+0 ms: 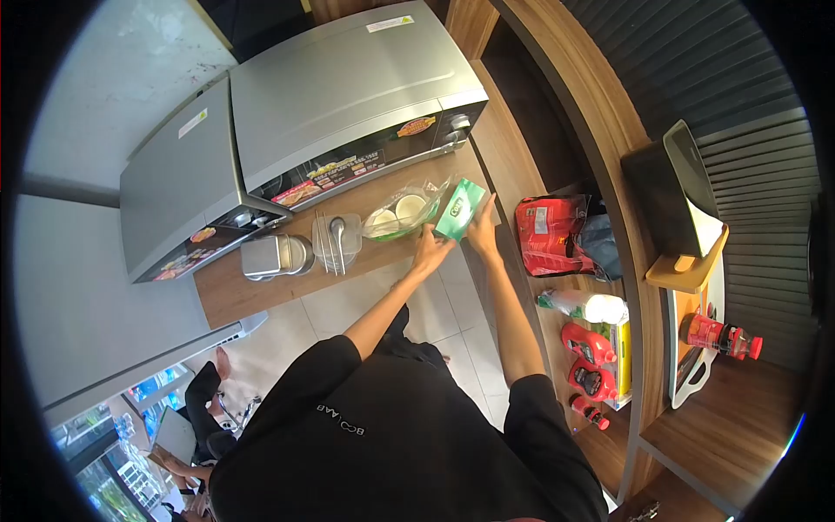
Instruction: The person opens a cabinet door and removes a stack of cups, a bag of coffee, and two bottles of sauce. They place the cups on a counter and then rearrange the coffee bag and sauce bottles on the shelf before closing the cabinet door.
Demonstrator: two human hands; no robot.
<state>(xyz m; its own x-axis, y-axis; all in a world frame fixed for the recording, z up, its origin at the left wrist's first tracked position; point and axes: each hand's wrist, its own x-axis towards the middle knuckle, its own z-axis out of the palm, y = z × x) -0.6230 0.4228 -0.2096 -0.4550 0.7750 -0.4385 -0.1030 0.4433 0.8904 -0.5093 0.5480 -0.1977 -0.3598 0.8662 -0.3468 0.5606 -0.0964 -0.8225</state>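
A green box (461, 209) is held between my two hands above the wooden counter. My left hand (431, 250) grips its lower left corner, and my right hand (483, 228) holds its right side. Just left of the box lies a clear plastic bag (409, 209) with white round cups or bowls inside. Farther left, a clear container (336, 244) holds a spoon and what look like chopsticks. Beside it stand a rectangular metal container (261, 256) and a round one (300, 253).
Two silver ovens (348, 87) (178, 187) stand behind the counter (230, 300). Shelves on the right hold a red bag (548, 235), red bottles (591, 344) and a dark bin (665, 196). Another person (204, 391) is at the lower left.
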